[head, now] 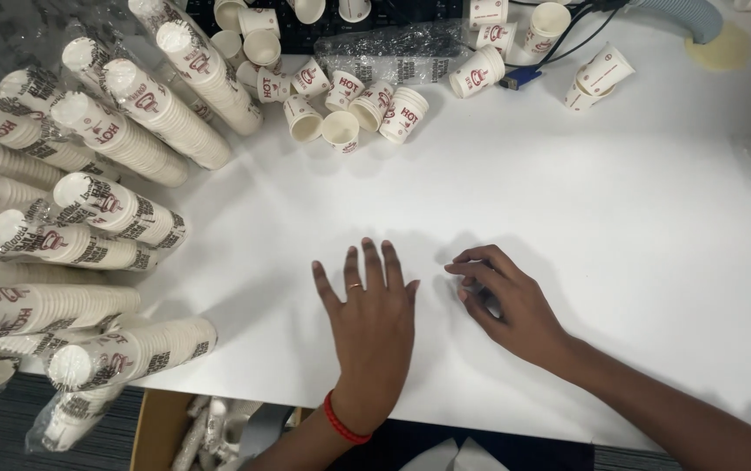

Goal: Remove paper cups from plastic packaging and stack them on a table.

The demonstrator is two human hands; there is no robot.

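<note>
My left hand [371, 323] lies flat, palm down, on the white table [602, 201], fingers spread, a ring on one finger and a red band at the wrist. It holds nothing. My right hand [506, 296] rests just to its right, fingers curled with the tips touching the tabletop, empty as well. Several loose white paper cups [341, 129] with red print lie scattered at the far middle of the table, well beyond both hands.
Long stacks of paper cups [131, 135] in clear sleeves pile up along the left side. More cups [598, 74], a black keyboard [323, 26], cables and a grey hose [685, 13] lie at the far edge. A cardboard box [162, 427] sits below the near edge.
</note>
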